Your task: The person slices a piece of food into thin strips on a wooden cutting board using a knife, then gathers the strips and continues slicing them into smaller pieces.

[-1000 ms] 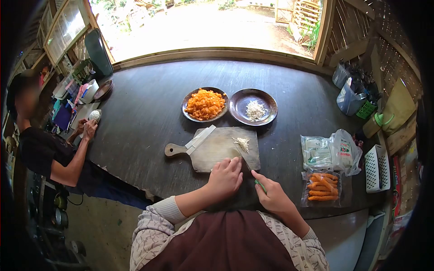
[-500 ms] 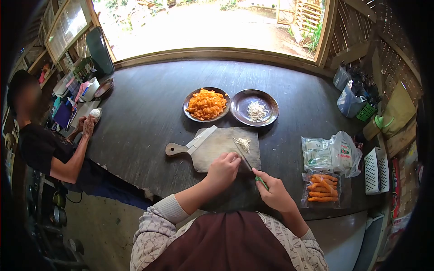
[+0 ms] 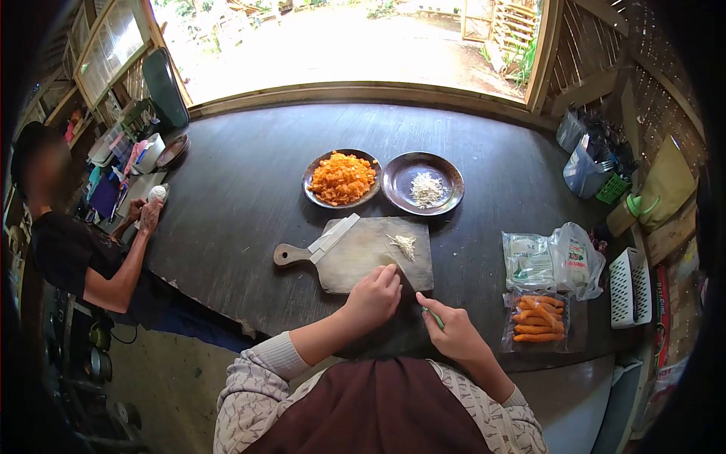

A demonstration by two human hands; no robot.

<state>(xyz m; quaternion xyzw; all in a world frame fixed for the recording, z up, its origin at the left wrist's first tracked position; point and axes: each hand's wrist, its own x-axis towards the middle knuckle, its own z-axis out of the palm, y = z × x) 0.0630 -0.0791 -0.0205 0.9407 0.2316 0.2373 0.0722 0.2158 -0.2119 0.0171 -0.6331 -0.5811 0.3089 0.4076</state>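
Note:
My right hand (image 3: 455, 330) grips the green handle of a knife (image 3: 433, 318). Its blade points forward and left over the near right part of a wooden cutting board (image 3: 355, 265). Beside the blade, my left hand (image 3: 373, 295) is closed with its fingers bunched together on the board; whatever they hold is hidden. Just beyond the blade lies a small heap of thin pale shreds (image 3: 403, 246). Flat white strips (image 3: 334, 236) rest at the board's left, near its handle. Behind the board stand a plate of chopped orange pieces (image 3: 342, 180) and a dark plate (image 3: 397, 195) with pale shreds.
On the right are plastic packs (image 3: 529, 259), a bag of orange sticks (image 3: 538, 319), a white basket (image 3: 631, 289) and a cutlery holder (image 3: 588, 172). At the left, a co-worker (image 3: 94, 253) handles a white object (image 3: 157, 194) at the dark table (image 3: 234, 197).
My right hand and the knife have shifted slightly left and towards me, and the blade now shows broader. My left hand stays beside it. The whole view has shifted a little.

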